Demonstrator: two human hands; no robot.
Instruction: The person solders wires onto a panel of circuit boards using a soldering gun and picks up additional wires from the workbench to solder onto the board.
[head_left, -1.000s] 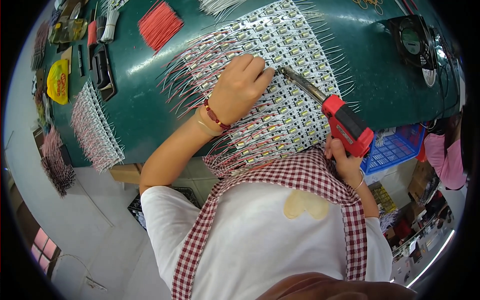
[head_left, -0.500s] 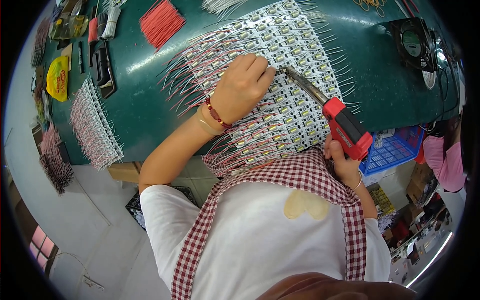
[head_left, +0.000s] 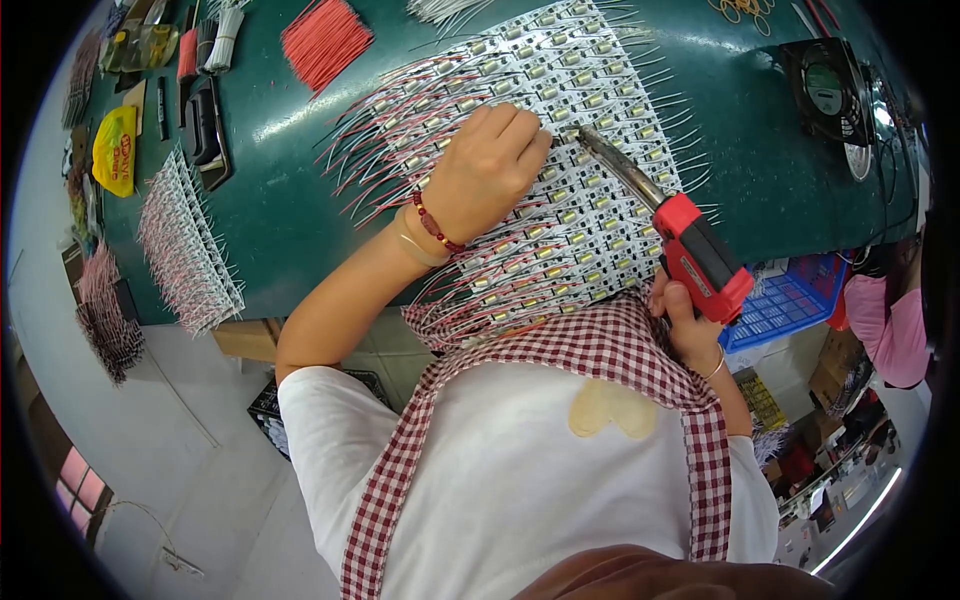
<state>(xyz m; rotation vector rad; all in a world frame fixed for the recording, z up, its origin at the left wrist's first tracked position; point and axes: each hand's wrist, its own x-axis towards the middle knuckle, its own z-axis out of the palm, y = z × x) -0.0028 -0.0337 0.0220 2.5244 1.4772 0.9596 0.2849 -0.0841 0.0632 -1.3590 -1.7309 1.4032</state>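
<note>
Red-bodied soldering iron point(head_left: 690, 255) is in the right hand point(head_left: 688, 325), fingers wrapped tight around its grip at the table's near edge. Its metal barrel angles up and left, with the tip on the sheet of small white LED boards point(head_left: 560, 190) spread mid-table. Left hand point(head_left: 485, 170) lies palm-down on the same sheet, fingers curled, fingertips just beside the iron tip; can't tell whether they pinch a wire or only press down. Red bead bracelet point(head_left: 436, 225) on that wrist. Red and white leads fan out from the boards on both sides. All of it sits on a green table point(head_left: 280, 200).

Further out: bundle of red wires point(head_left: 325, 40) at top left, a second strip of wired boards point(head_left: 185, 245) at the left edge, yellow bag point(head_left: 115, 150) beyond it. Small black fan point(head_left: 830, 90) top right, blue basket point(head_left: 790, 300) just below the right table edge. Another person's pink sleeve point(head_left: 890, 325) at far right.
</note>
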